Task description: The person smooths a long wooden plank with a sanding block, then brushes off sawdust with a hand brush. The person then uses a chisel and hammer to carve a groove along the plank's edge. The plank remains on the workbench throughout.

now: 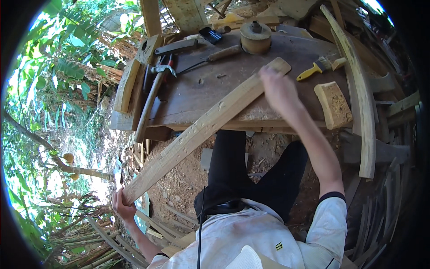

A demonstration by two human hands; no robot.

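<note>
A long, pale wooden plank (192, 134) slants from the lower left up to the workbench (304, 103), its far end over the benchtop. My left hand (123, 205) grips the lower end out beyond the bench's front. Toward the upper end, my right hand (273, 80) is closed on the plank, slightly blurred. Right of that hand lie a yellow-handled brush (313, 70) and a rough wood block (332, 105). A hammer with a long wooden handle (151, 103) rests at the left of the benchtop.
At the back stand a round wooden object (255, 38) and several tools, including a wood-handled one (221, 54). Wood pieces (125, 85) edge the bench's left; a long curved pole (358, 89) runs along its right. Branches and plants (67, 166) fill the left side.
</note>
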